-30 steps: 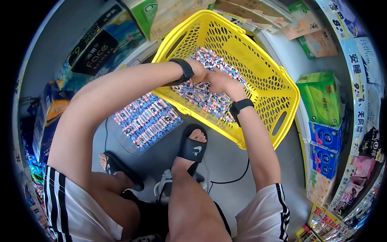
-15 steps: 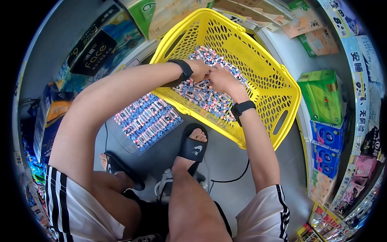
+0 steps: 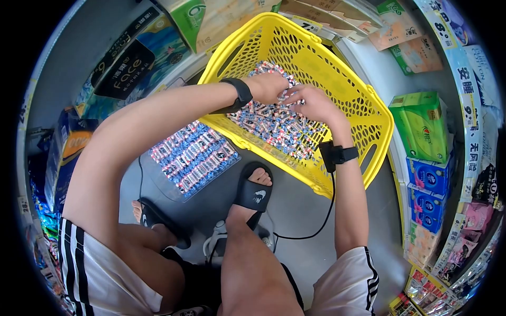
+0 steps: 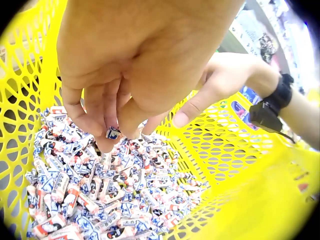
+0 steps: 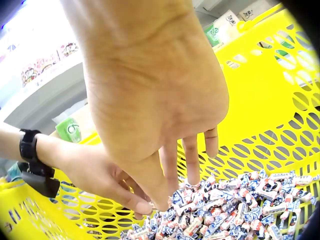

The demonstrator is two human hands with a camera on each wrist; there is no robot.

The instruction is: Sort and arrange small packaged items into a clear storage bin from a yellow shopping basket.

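Observation:
Many small wrapped candies (image 3: pixel 274 129), white with blue twisted ends and red marks, lie heaped in a yellow perforated plastic basket (image 3: pixel 311 66). Over the heap, my left hand (image 3: pixel 268 87) points its fingers downward. In the left wrist view its fingertips pinch a wrapped candy (image 4: pixel 114 133), of which only a blue-and-white end shows. My right hand (image 3: pixel 314 104) is just to the right, its thumb and fingers extended toward the left hand. The right wrist view shows its fingers hanging nearly straight at the candies, with nothing visible in them.
On the floor left of the basket, a clear tray (image 3: pixel 161 181) holds rows of the same candies. Sandalled feet (image 3: pixel 253 187) and a black cable (image 3: pixel 311 231) are near it. Shelves with tissue packs (image 3: pixel 419 129) stand on both sides.
My right hand has moved right and its wrist has turned, drawing slightly away from the left hand. The left hand has shifted a little to the right over the candies.

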